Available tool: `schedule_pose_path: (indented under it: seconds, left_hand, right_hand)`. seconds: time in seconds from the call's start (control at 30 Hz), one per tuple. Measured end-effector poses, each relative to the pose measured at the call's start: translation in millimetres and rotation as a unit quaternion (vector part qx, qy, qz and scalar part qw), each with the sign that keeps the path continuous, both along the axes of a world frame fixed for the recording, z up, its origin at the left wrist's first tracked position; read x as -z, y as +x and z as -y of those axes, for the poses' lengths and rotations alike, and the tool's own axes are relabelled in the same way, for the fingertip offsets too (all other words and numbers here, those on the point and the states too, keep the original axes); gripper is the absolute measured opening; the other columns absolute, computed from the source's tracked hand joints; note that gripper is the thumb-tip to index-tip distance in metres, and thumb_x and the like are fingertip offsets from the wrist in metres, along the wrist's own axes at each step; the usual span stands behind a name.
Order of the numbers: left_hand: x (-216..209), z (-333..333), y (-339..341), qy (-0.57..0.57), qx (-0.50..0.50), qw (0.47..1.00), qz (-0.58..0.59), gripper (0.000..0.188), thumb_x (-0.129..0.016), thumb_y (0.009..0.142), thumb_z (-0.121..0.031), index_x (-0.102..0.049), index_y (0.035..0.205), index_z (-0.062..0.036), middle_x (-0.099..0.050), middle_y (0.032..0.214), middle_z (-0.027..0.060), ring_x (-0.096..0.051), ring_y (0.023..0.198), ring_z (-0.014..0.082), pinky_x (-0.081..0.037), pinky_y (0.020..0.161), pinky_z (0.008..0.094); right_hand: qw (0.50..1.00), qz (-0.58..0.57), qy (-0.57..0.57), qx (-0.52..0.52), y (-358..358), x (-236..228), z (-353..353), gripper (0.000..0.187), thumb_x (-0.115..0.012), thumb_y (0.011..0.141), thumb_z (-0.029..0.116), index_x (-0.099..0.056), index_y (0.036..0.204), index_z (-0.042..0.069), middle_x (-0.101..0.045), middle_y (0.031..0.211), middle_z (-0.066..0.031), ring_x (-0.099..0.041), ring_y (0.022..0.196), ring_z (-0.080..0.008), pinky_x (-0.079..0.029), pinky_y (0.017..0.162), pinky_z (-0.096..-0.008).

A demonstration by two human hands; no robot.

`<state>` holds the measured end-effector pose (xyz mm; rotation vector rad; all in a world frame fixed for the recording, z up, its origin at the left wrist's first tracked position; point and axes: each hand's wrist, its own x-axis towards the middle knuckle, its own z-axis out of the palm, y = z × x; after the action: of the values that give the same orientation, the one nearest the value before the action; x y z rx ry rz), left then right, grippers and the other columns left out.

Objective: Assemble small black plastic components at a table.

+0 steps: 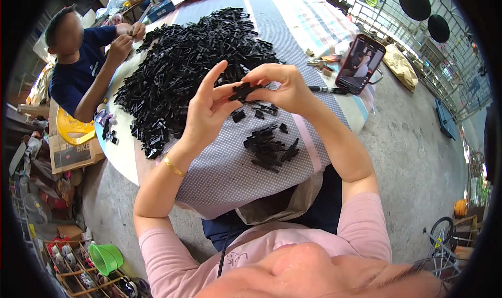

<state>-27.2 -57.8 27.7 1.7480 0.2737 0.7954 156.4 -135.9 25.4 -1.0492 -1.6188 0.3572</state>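
Head view: we see our left hand (pixel 206 110) and right hand (pixel 282 89) raised above the counter (pixel 219 172), both pinching one small black plastic piece (pixel 243 90) between their fingertips. A small heap of pieces (pixel 269 146) lies below them, a big pile (pixel 183 68) beyond.

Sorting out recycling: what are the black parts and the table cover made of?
Black parts: likely moulded plastic; uniform, slightly glossy, with sharp identical shapes. The one between the left hand and right hand looks the same. Table cover: woven fabric; checked, matte, draping over the edge.
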Motion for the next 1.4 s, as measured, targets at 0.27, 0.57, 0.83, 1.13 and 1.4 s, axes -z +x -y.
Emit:
schedule_pose_path:
  seconds: [0.27, 0.57, 0.83, 1.13, 1.4]
  left_hand:
    - [7, -3, -1, -0.031, 0.057, 0.996, -0.067, 0.037, -0.057, 0.078, 0.013, -0.051, 0.112, 0.0025, -0.062, 0.103, 0.0107, -0.058, 0.095, 0.0126, -0.048, 0.081, 0.0234]
    - [-1, 26, -4, 0.231, 0.184, 0.949, -0.107, 0.034, -0.074, 0.067, -0.006, -0.063, 0.099, -0.0040, -0.061, 0.090, 0.0076, -0.055, 0.080, 0.0179, -0.047, 0.071, 0.0295]
    - [13, -6, -3, 0.249, -0.081, 0.942, -0.208, 0.017, -0.066, 0.073, -0.002, -0.065, 0.089, 0.0020, -0.059, 0.076, 0.0081, -0.056, 0.063, 0.0149, -0.045, 0.059, 0.0247]
    - [10, -20, 3, -0.135, -0.017, 0.978, -0.159, 0.013, -0.051, 0.087, 0.001, -0.056, 0.098, 0.0032, -0.060, 0.084, 0.0053, -0.061, 0.076, 0.0119, -0.053, 0.071, 0.0249]
    - [26, -20, 3, -0.309, 0.067, 0.948, -0.043, 0.014, -0.051, 0.089, -0.003, -0.052, 0.103, -0.0004, -0.059, 0.091, 0.0069, -0.062, 0.082, 0.0160, -0.054, 0.078, 0.0310]
  right_hand:
    - [0.985, -0.058, -0.149, 0.067, 35, -18, 8, 0.015, -0.063, 0.083, 0.014, -0.065, 0.079, 0.000, -0.061, 0.068, -0.0012, -0.054, 0.061, -0.0074, -0.043, 0.056, -0.0189]
    - [0.908, 0.315, -0.272, 0.053, 21, 3, 4, 0.023, -0.068, 0.069, 0.019, -0.066, 0.082, 0.001, -0.065, 0.075, -0.0125, -0.063, 0.069, -0.0252, -0.050, 0.064, -0.0331]
    - [0.911, 0.312, -0.254, 0.095, 15, 1, 2, 0.020, -0.065, 0.068, 0.014, -0.065, 0.083, 0.000, -0.065, 0.074, -0.0120, -0.063, 0.068, -0.0236, -0.050, 0.064, -0.0316]
    - [0.937, -0.243, -0.246, -0.039, 11, -9, 0, 0.026, -0.059, 0.080, 0.000, -0.055, 0.105, -0.002, -0.060, 0.090, -0.0078, -0.063, 0.075, -0.0141, -0.053, 0.064, -0.0234]
    - [0.963, -0.220, -0.156, -0.009, -9, 9, -9, 0.019, -0.061, 0.078, -0.006, -0.064, 0.096, 0.000, -0.063, 0.087, -0.0046, -0.062, 0.077, -0.0107, -0.052, 0.066, -0.0220]
